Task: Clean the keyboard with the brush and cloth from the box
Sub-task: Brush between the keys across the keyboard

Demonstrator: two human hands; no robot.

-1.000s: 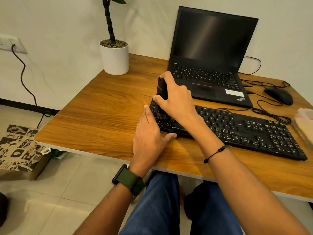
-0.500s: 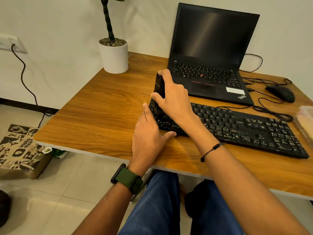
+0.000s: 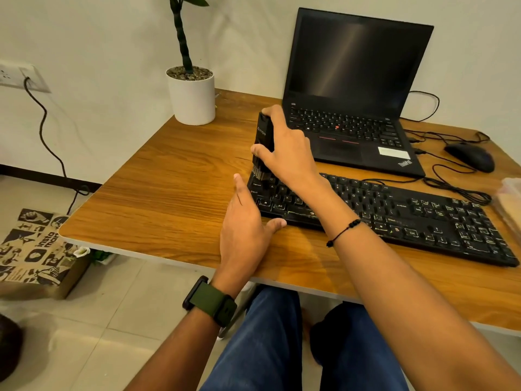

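while the left hand (image 3: 244,230) lies flat on the table (image 3: 169,176), its fingers are straight and hold nothing. its thumb touches the front edge of the keyboard (image 3: 394,218) and its fingertips rest by the left end, so it seems to keep the keyboard from sliding.

a bit farther on, the right hand (image 3: 284,149) holds the brush (image 3: 263,142). its fingers and thumb are curled around the black handle. the brush stands up straight, with its bristles down on the keys at the far left corner of the keyboard.

compared with a second ago, the brush has hardly moved. it sits at the same corner and only looks a little more upright. i think the brushing has just begun, and most keys still wait. the cloth is not in view.

counting: two hands, one brush, one keyboard. behind it there is one laptop (image 3: 355,94), open with a dark screen. to the right is one mouse (image 3: 470,156). at the back stands one plant pot (image 3: 193,97). at the right edge there is one pale thing (image 3: 511,198), maybe the box, but i cannot tell.
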